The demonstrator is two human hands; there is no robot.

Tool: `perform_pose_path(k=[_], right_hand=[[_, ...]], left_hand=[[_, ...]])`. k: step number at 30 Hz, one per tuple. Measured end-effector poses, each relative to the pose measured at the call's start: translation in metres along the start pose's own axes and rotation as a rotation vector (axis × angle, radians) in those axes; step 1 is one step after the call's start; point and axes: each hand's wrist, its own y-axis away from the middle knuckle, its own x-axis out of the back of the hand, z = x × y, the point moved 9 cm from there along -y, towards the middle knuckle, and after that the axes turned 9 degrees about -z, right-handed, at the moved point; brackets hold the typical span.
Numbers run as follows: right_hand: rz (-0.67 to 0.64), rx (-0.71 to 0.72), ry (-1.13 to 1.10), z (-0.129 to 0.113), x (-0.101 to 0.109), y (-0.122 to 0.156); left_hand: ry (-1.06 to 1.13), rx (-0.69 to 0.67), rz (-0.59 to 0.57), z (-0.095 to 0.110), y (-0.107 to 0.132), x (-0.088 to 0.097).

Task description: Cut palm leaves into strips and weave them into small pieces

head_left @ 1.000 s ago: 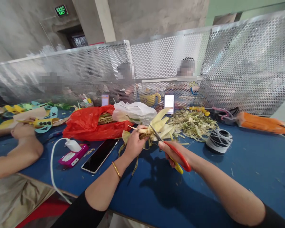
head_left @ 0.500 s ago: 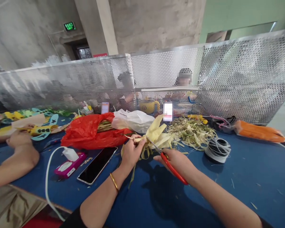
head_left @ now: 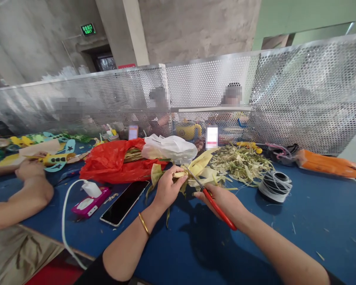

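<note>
My left hand pinches a bundle of pale yellow husk leaves above the blue table; a gold bangle sits on that wrist. In my right hand are red-handled scissors, fingers wrapped round the handles. The blades point up and left, their tips at the husk bundle just right of my left fingers. Loose strips hang down from the bundle below my left hand.
A red plastic bag and a white bag lie behind my left hand, a heap of husk trimmings and a wire coil to the right. A phone, pink box and cable lie left. Another person's arm rests at far left; a perforated metal screen backs the table.
The scissors have gone from a flatter hold to blades raised against the husk bundle. My left hand has kept its grip on the husks, and the leaves have tipped lower to the right.
</note>
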Motion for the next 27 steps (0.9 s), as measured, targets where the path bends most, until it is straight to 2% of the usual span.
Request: perform_pose_path(k=[8, 12, 17, 27], right_hand=[[0.042, 0.024, 0.035, -0.0014, 0.0079, -0.0015], [0.021, 0.044, 0.050, -0.0027, 0.0042, -0.0010], [-0.005, -0.008, 0.063, 0.0015, -0.0014, -0.0013], [0.043, 0.042, -0.035, -0.0001, 0.0083, -0.0038]], left_hand=[[-0.030, 0.000, 0.023, -0.0015, -0.0007, 0.0049], [-0.060, 0.004, 0.002, -0.0010, -0.0010, 0.0038], [-0.098, -0.047, -0.032, 0.0047, -0.0007, -0.0028], [-0.033, 0.037, -0.032, -0.0041, -0.0038, 0.0003]])
